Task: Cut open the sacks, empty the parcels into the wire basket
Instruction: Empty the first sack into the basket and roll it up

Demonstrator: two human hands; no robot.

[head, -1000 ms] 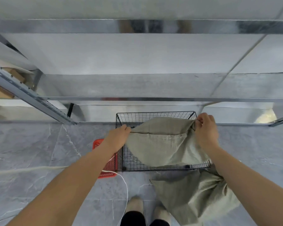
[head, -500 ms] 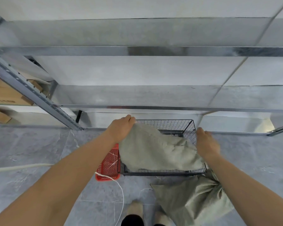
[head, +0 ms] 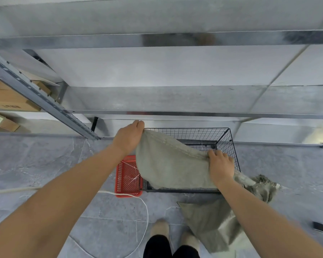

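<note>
Nearest, at 6 o'clock, the person's shoes point(head: 159, 229) stand on the grey floor point(head: 45, 164). A second sack point(head: 209, 222) lies crumpled just beside them at 3 o'clock, and a white cord point(head: 147, 213) loops past at 9. Step in hand, as I judge it: tipping out the sack point(head: 168, 164) over the wire basket point(head: 194, 134), which sits dead ahead at 12 o'clock. The sack hangs limp and flat, draped over the basket's near-left part, so likely little or nothing is left inside. No parcels visible; basket bottom mostly hidden by cloth. Left hand point(head: 128, 138) has its fingers curled, gripping the sack's top corner, raised at the basket's 10 o'clock corner. Right hand point(head: 221, 166) clutches the stitched edge lower down, over the basket's 4 o'clock side. The sack is stretched between both hands. Next move probably calls for a lift-and-shake to check it is empty, then dropping it aside. Red crate point(head: 128, 175) sits just beside the basket at 9 o'clock. Beyond is a metal shelving rack point(head: 157, 40), with cardboard boxes point(head: 6, 101) at far 10 o'clock.
</note>
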